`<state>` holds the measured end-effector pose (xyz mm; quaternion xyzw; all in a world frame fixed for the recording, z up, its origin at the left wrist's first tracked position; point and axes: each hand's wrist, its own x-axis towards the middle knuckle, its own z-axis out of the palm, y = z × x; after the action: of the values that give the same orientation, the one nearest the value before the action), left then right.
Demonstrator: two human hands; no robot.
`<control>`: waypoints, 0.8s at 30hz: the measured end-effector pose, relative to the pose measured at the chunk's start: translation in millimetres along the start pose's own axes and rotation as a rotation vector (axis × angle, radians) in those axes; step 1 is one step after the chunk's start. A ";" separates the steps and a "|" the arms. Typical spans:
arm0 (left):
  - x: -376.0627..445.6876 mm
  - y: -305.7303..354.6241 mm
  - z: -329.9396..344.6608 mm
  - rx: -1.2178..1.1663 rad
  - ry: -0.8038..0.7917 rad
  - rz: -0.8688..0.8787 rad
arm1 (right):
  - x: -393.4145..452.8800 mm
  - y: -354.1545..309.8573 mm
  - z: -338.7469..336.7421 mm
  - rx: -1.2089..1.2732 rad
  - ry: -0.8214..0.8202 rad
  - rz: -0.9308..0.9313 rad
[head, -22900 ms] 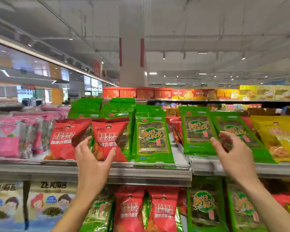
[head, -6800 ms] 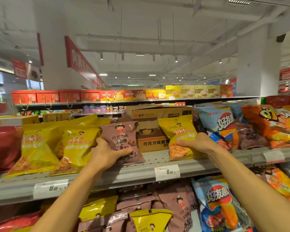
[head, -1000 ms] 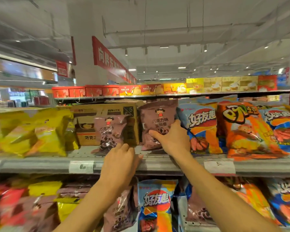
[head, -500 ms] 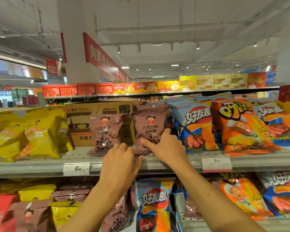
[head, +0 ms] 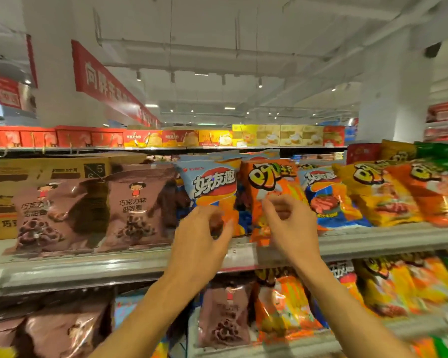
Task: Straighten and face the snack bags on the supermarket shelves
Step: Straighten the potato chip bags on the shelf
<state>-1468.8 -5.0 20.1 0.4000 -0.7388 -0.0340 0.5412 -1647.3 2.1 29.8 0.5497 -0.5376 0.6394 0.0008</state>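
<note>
Both hands hover loosely curled, gripping nothing; left hand (head: 202, 239) fronts the upright blue bag (head: 212, 187); right hand (head: 290, 228) fronts the orange bag (head: 272, 182).

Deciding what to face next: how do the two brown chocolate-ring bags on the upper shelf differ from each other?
The left brown bag is creased, its printed text distorted; the right brown bag shows a flatter front with readable text. The left one fronts the cardboard box; the right one adjoins the blue bag. Both stand front-facing, untouched by either hand.
</note>
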 end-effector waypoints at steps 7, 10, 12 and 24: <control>19.2 58.3 99.8 -0.121 0.038 -0.184 | 66.0 91.5 -106.5 -0.156 0.133 -0.007; 31.7 67.9 123.1 -0.033 0.082 -0.315 | 101.9 126.1 -129.7 -0.315 0.007 0.029; 38.9 67.9 128.1 -0.044 0.064 -0.399 | 124.1 139.4 -134.4 -0.379 -0.118 0.064; 71.7 58.7 122.4 -0.208 -0.262 -0.574 | 163.3 160.9 -110.2 0.036 -0.648 0.326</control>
<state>-1609.3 -57.1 53.5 0.5265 -0.6519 -0.3116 0.4481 -1884.6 -86.3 54.4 0.6308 -0.5793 0.4331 -0.2811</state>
